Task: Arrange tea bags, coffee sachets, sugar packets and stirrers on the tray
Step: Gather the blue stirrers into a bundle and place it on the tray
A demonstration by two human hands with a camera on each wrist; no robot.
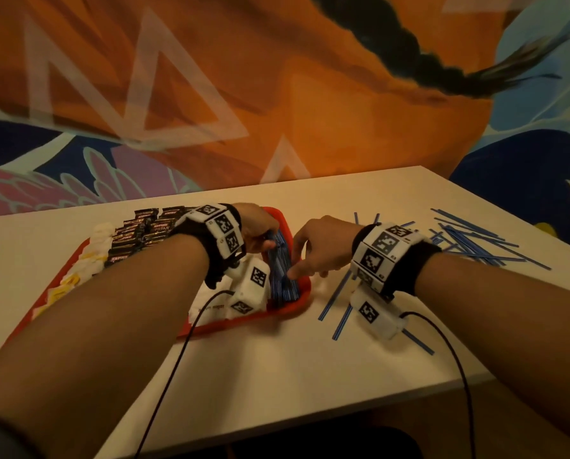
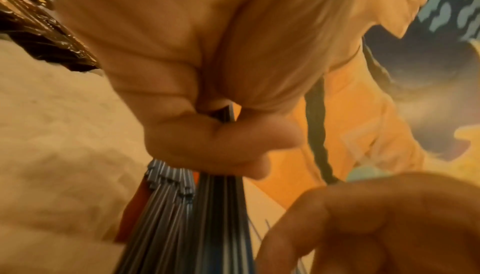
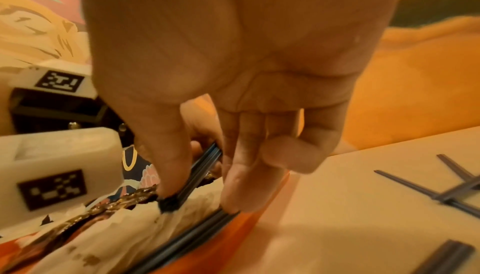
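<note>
A red tray (image 1: 296,308) holds white packets (image 1: 98,246) at its left edge, dark coffee sachets (image 1: 137,233) at the back and more white packets (image 1: 210,309) in the middle. Blue stirrers (image 1: 282,270) lie along its right side. My left hand (image 1: 260,233) grips the far end of a bundle of stirrers (image 2: 221,217), with the fingers curled round it. My right hand (image 1: 305,260) is at the near end. Its thumb and forefinger sit on either side of the bundle (image 3: 197,175), and the forefinger tip touches stirrers lying in the tray (image 3: 207,227).
Several loose blue stirrers (image 1: 469,240) are scattered on the white table (image 1: 277,359) to the right of the tray, and a few more (image 1: 336,299) lie under my right wrist. A painted wall stands close behind the table. Cables trail from both wrist cameras.
</note>
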